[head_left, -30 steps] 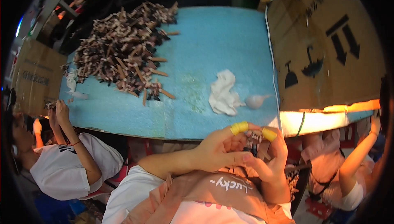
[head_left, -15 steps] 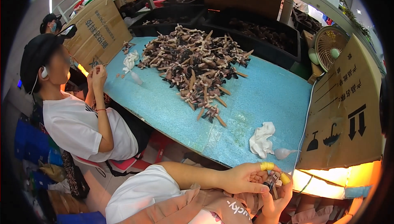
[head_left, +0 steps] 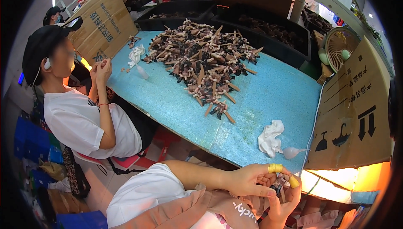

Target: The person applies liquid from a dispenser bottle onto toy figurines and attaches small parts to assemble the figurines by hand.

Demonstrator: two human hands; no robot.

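Near the table's front right corner, both of my hands are closed round one small toy figure (head_left: 278, 183), dark below and pinkish-brown above. My left hand (head_left: 247, 181) reaches in from the left, its thumb against the figure and yellow tape on a finger. From below, my right hand (head_left: 286, 204) grips it too, with yellow tape on a fingertip. A thin tan piece shows beneath the figure, partly hidden by my fingers. A crumpled white cloth (head_left: 270, 139) and a translucent squeeze bottle (head_left: 292, 152) with a thin nozzle lie just beyond my hands on the table.
A large heap of similar figures (head_left: 205, 61) covers the middle of the blue table (head_left: 260, 94). Black bins (head_left: 273, 36) stand behind it. Cardboard (head_left: 352, 111) and a fan (head_left: 341, 50) edge the right side. A co-worker (head_left: 84, 115) sits at the left, hands raised together.
The view has shifted slightly, moving the table and heap a little in the picture. My hands keep hold of the figure, barely changed. A bit of another hand now shows at the lower right.
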